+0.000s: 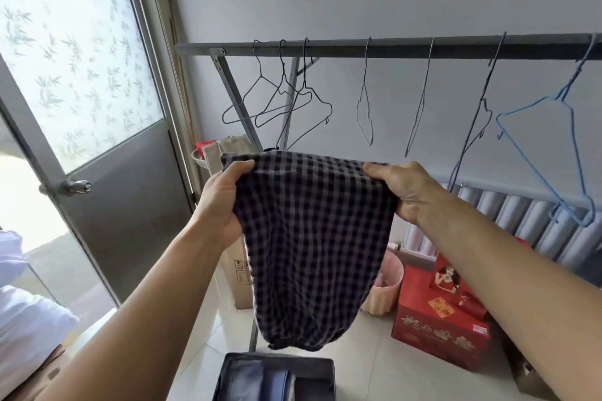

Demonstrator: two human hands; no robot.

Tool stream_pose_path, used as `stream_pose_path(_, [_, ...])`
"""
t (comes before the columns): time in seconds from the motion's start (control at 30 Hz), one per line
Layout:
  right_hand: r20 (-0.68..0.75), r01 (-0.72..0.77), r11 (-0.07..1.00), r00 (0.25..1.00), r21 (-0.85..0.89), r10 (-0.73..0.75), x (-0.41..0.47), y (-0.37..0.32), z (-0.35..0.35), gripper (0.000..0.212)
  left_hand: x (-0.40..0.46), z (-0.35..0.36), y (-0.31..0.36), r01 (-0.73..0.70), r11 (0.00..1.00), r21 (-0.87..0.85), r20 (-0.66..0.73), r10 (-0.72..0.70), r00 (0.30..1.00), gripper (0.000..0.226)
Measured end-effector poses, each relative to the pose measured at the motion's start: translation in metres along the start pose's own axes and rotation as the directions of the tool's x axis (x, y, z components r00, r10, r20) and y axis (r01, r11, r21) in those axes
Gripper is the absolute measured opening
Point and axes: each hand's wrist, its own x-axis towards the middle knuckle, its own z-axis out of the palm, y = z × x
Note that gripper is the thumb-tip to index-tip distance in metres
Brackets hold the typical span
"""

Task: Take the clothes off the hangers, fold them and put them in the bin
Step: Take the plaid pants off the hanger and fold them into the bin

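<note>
A dark checked garment (312,238) hangs in the air in front of me, folded over and drooping to a rounded bottom edge. My left hand (218,202) grips its upper left corner and my right hand (404,189) grips its upper right corner, stretching the top edge level. Directly below, at the bottom of the view, stands a dark bin (325,368) with folded dark blue cloth (257,381) inside. Behind the garment a grey rail (391,47) carries several bare wire hangers (280,101), the rightmost one blue (547,153).
A grey door (114,205) with frosted glass stands open at left. A red carton (439,332), a pink basket (389,283) and a brown cardboard box (237,273) sit on the tiled floor under the rail. A radiator (521,221) lines the right wall. White bedding (26,329) lies at left.
</note>
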Motion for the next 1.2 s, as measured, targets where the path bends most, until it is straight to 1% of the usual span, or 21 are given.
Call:
stream_pose_path(0.07, [-0.053, 0.048, 0.999, 0.997, 0.009, -0.048, 0.003, -0.003, -0.001, 0.026, 0.002, 0.002, 0.002, -0.088, 0.995, 0.042, -0.073, 0.091, 0.993, 0.019])
stream_pose_path(0.1, [-0.045, 0.068, 0.997, 0.997, 0.029, -0.066, 0.004, -0.004, -0.002, 0.030, 0.002, 0.003, 0.003, -0.131, 0.989, 0.070, -0.074, 0.136, 0.988, 0.027])
stream_pose_path(0.2, [0.137, 0.105, 0.986, 0.983, 0.127, -0.122, -0.002, -0.013, -0.006, 0.025, 0.000, -0.001, 0.011, -0.221, 0.970, 0.101, -0.007, 0.222, 0.975, 0.061])
stream_pose_path(0.23, [0.200, 0.124, 0.984, 0.969, 0.126, -0.148, -0.004, -0.017, -0.009, 0.026, -0.001, -0.003, 0.014, -0.238, 0.964, 0.121, 0.024, 0.237, 0.971, 0.067])
stream_pose_path(0.3, [0.285, 0.173, 0.985, 0.943, 0.027, -0.174, -0.008, -0.022, -0.014, 0.038, 0.000, -0.005, 0.020, -0.265, 0.938, 0.225, 0.061, 0.258, 0.964, 0.066])
stream_pose_path(0.37, [0.300, 0.259, 0.945, 0.934, -0.199, -0.192, -0.012, -0.025, -0.016, 0.048, 0.001, -0.007, 0.024, -0.285, 0.871, 0.400, 0.073, 0.280, 0.957, 0.064])
stream_pose_path(0.43, [0.293, 0.345, 0.835, 0.927, -0.428, -0.233, -0.014, -0.027, -0.016, 0.049, 0.002, -0.008, 0.026, -0.303, 0.748, 0.590, 0.119, 0.290, 0.949, 0.063])
stream_pose_path(0.5, [0.321, 0.413, 0.702, 0.908, -0.580, -0.268, -0.017, -0.029, -0.016, 0.044, 0.003, -0.008, 0.026, -0.311, 0.581, 0.752, 0.164, 0.292, 0.942, 0.057])
stream_pose_path(0.6, [0.400, 0.480, 0.486, 0.877, -0.730, -0.265, -0.016, -0.031, -0.021, 0.017, 0.002, -0.011, 0.028, -0.321, 0.266, 0.909, 0.217, 0.357, 0.909, 0.038])
stream_pose_path(0.63, [0.421, 0.483, 0.442, 0.875, -0.756, -0.238, -0.016, -0.032, -0.023, 0.012, 0.001, -0.011, 0.031, -0.323, 0.173, 0.930, 0.241, 0.376, 0.895, 0.027])
stream_pose_path(0.7, [0.435, 0.471, 0.414, 0.881, -0.779, -0.185, -0.016, -0.034, -0.029, 0.020, -0.002, -0.011, 0.037, -0.350, 0.078, 0.934, 0.296, 0.380, 0.876, 0.006])
stream_pose_path(0.73, [0.435, 0.467, 0.425, 0.883, -0.775, -0.176, -0.015, -0.035, -0.032, 0.022, -0.003, -0.011, 0.039, -0.365, 0.058, 0.929, 0.319, 0.374, 0.871, 0.012])
stream_pose_path(0.77, [0.435, 0.467, 0.453, 0.882, -0.759, -0.182, -0.014, -0.035, -0.035, 0.023, -0.003, -0.012, 0.040, -0.378, 0.096, 0.921, 0.319, 0.372, 0.872, 0.016])
stream_pose_path(0.8, [0.433, 0.467, 0.509, 0.881, -0.723, -0.192, -0.015, -0.035, -0.037, 0.021, -0.003, -0.013, 0.040, -0.389, 0.211, 0.897, 0.292, 0.379, 0.878, 0.014])
stream_pose_path(0.83, [0.429, 0.458, 0.601, 0.880, -0.655, -0.204, -0.016, -0.034, -0.038, 0.018, -0.004, -0.013, 0.040, -0.382, 0.383, 0.841, 0.238, 0.372, 0.897, 0.014])
stream_pose_path(0.9, [0.432, 0.412, 0.811, 0.874, -0.415, -0.223, -0.019, -0.032, -0.036, 0.017, -0.004, -0.014, 0.038, -0.299, 0.720, 0.627, 0.137, 0.276, 0.951, 0.021])
stream_pose_path(0.93, [0.436, 0.363, 0.890, 0.873, -0.277, -0.220, -0.019, -0.031, -0.036, 0.021, -0.003, -0.014, 0.036, -0.237, 0.829, 0.507, 0.108, 0.212, 0.971, 0.023])
stream_pose_path(0.97, [0.429, 0.295, 0.943, 0.880, -0.153, -0.205, -0.020, -0.030, -0.033, 0.026, -0.002, -0.012, 0.033, -0.171, 0.902, 0.397, 0.086, 0.149, 0.985, 0.025])
stream_pose_path(1.03, [0.392, 0.176, 0.984, 0.906, -0.006, -0.159, -0.022, -0.028, -0.025, 0.033, 0.000, -0.010, 0.028, -0.056, 0.964, 0.260, 0.051, 0.044, 0.998, 0.026])
stream_pose_path(1.13, [0.347, 0.116, 0.993, 0.930, 0.036, -0.122, -0.025, -0.025, -0.015, 0.041, 0.007, -0.004, 0.018, 0.025, 0.973, 0.231, -0.017, -0.022, 1.000, 0.030])
stream_pose_path(1.2, [0.317, 0.101, 0.993, 0.941, 0.063, -0.116, -0.024, -0.023, -0.010, 0.043, 0.010, -0.007, 0.012, 0.045, 0.984, 0.170, -0.009, -0.044, 0.999, 0.042])
